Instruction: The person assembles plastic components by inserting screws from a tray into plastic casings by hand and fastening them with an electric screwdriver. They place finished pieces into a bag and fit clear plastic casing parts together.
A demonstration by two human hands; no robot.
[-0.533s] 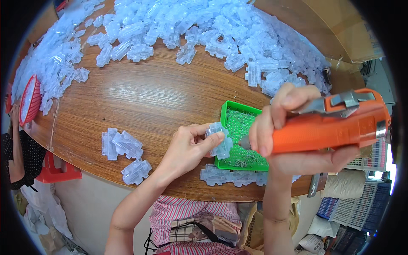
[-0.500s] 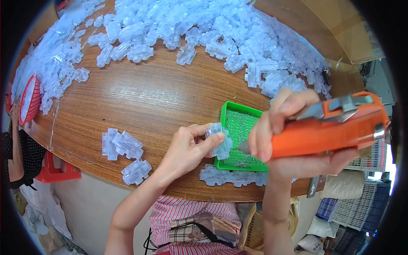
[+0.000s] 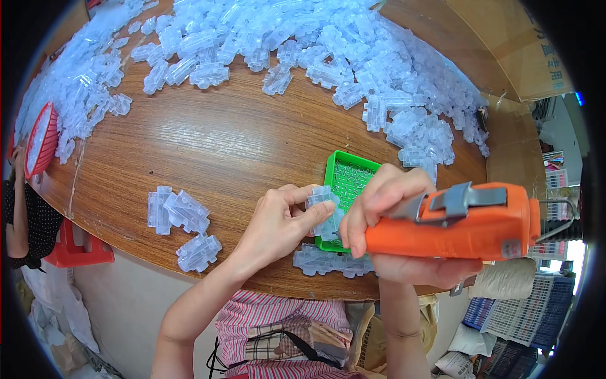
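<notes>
My left hand (image 3: 278,221) pinches a clear plastic housing (image 3: 323,213) at the near left edge of a green tray (image 3: 331,170). Small metal screws (image 3: 351,180) lie in that tray. Wrapped round an orange electric screwdriver (image 3: 451,221), my right hand (image 3: 394,221) holds it level, its front end toward the housing. The fingers hide the screwdriver's tip, so contact cannot be made out. More clear housings (image 3: 331,260) lie in a row along the tray's near side. To the left of my left hand rest several more housings (image 3: 183,211).
A large heap of clear plastic parts (image 3: 265,31) covers the table's far side. At the left is a red basket (image 3: 44,142), beside another person's arm (image 3: 20,208). Cardboard (image 3: 499,50) walls the far right. A red stool (image 3: 79,246) stands below the left edge.
My right hand has brought the screwdriver left and slightly down, closer to the housing, covering more of the tray. My left hand keeps the housing in nearly the same spot.
</notes>
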